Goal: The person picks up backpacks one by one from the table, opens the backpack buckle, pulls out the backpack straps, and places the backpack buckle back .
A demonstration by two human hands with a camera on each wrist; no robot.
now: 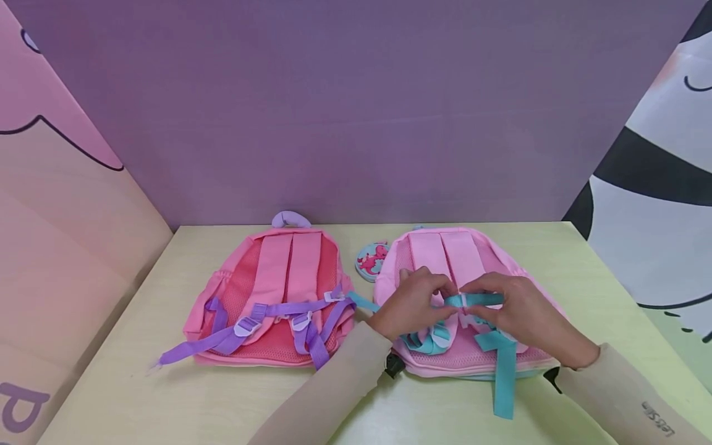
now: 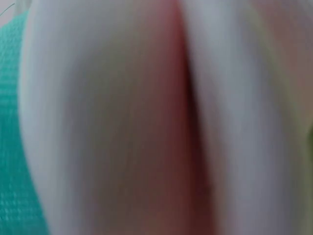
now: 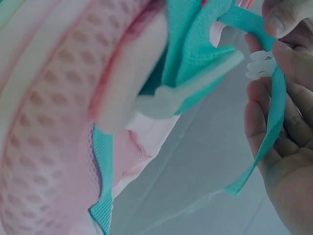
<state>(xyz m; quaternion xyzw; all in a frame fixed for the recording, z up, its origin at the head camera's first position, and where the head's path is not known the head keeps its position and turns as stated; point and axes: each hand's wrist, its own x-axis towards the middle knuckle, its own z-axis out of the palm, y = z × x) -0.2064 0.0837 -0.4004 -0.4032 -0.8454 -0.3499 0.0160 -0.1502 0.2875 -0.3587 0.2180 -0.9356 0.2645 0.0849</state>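
Both hands are over a light pink backpack (image 1: 436, 248) that lies back-side up, its teal straps showing. My left hand (image 1: 413, 304) pinches a teal strap (image 1: 484, 300) between thumb and fingertips. Opposite it, my right hand (image 1: 520, 309) pinches the same strap, fingertips meeting the left hand's near a small white plastic buckle (image 3: 260, 65). In the right wrist view the loose end of the strap trails down past a palm. Blurred fingers fill the left wrist view, with teal webbing (image 2: 14, 132) along its left edge. Another teal strap end (image 1: 504, 383) hangs over the backpack's lower edge.
Left of it lies a coral-pink backpack (image 1: 305, 266) with purple straps (image 1: 208, 343) and white buckles. Between the bags sits a round, red-patterned light-blue piece (image 1: 371, 261). The pale table (image 1: 139, 395) meets a purple wall (image 1: 356, 111); printed panels flank it.
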